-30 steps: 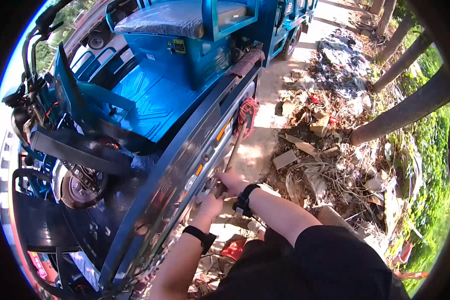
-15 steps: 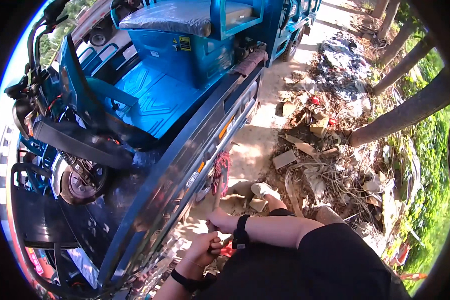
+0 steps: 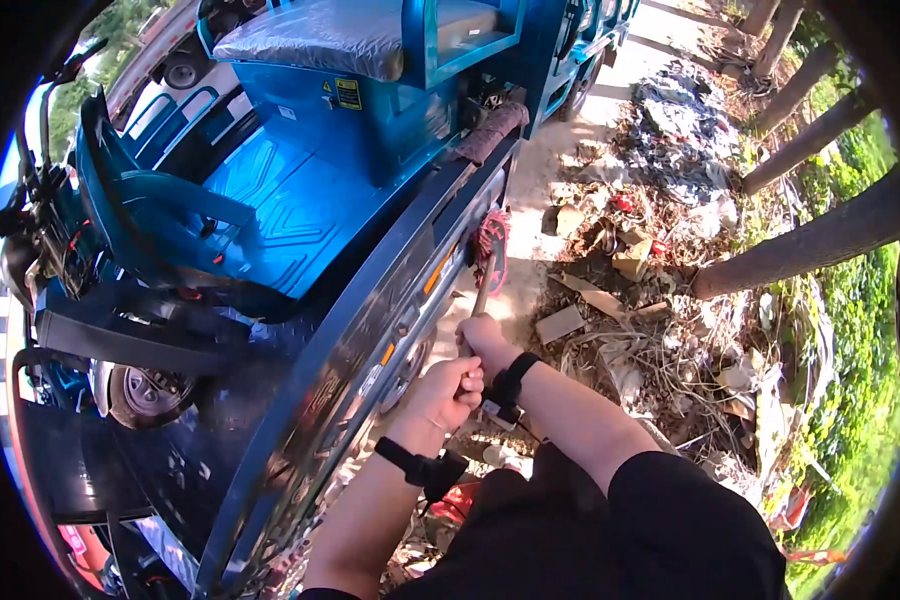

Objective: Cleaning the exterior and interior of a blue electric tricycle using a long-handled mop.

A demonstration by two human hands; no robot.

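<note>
Harsh sunlight, hard shadows, glare on metal; fisheye bending, black rim

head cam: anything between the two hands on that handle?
Nothing. The left hand grips the long handle right below the right hand; they look near touching.

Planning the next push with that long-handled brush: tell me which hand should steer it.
Right, probably. The right hand grips the handle farther up, nearer the red brush head by the blue vehicle; the left hand holds lower, likely better for bracing.
</note>
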